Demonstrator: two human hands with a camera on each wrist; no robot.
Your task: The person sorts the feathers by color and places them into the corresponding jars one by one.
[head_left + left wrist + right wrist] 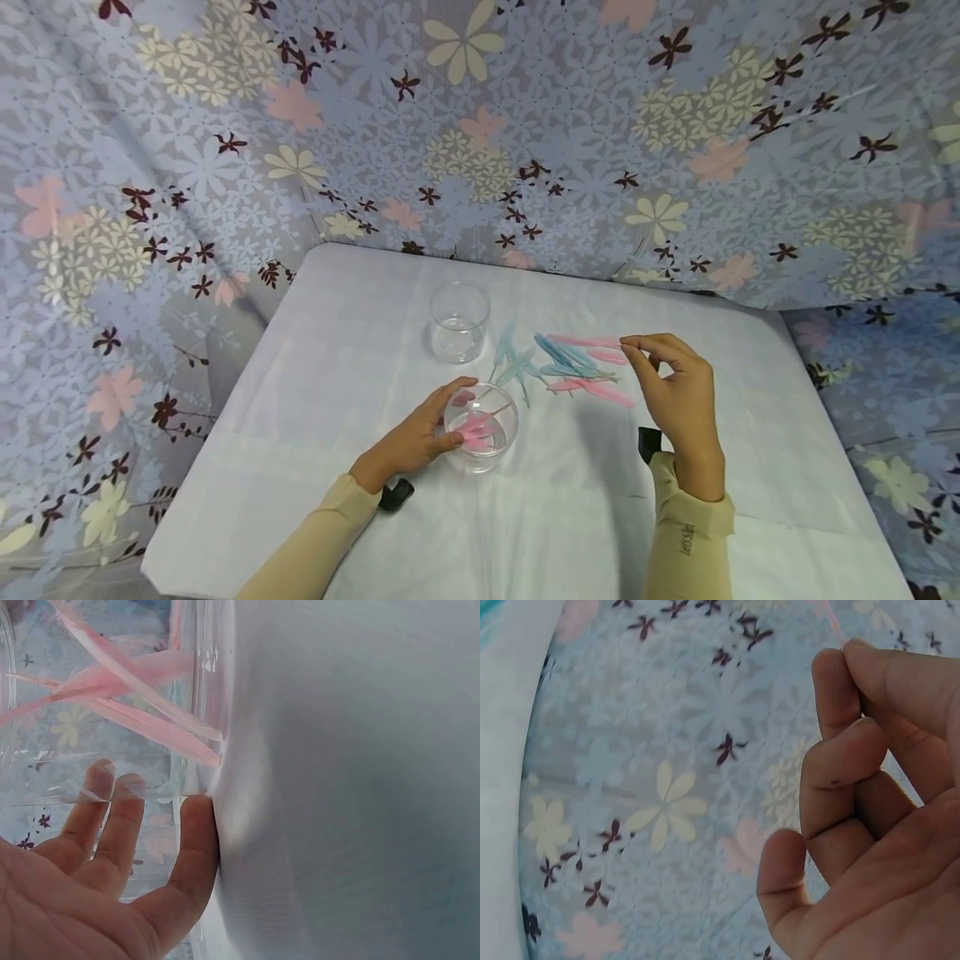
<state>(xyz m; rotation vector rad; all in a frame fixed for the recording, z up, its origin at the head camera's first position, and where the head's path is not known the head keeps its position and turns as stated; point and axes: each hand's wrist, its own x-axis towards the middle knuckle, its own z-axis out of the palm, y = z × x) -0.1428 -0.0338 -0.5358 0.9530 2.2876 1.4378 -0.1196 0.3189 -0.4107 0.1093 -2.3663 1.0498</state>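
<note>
My left hand (417,435) holds a clear plastic cup (495,457) by its side, with the thumb at the near rim and the fingers round the far side. Several pink feathers (127,682) lie crossed inside that cup, which stands on the table. Over on the right, my right hand (678,400) pinches the thin quill of a pink feather (581,341) between thumb and index finger. This feather points left, above a loose pile of blue feathers (567,358) and pink feathers (609,392). In the right wrist view only the quill end shows at the fingertips.
A second clear cup (459,321) stands behind the held one. Pale blue feathers (514,363) lie between the cups and the pile. A white cloth covers the table (300,375), and a flowered curtain (480,167) hangs behind its far edge.
</note>
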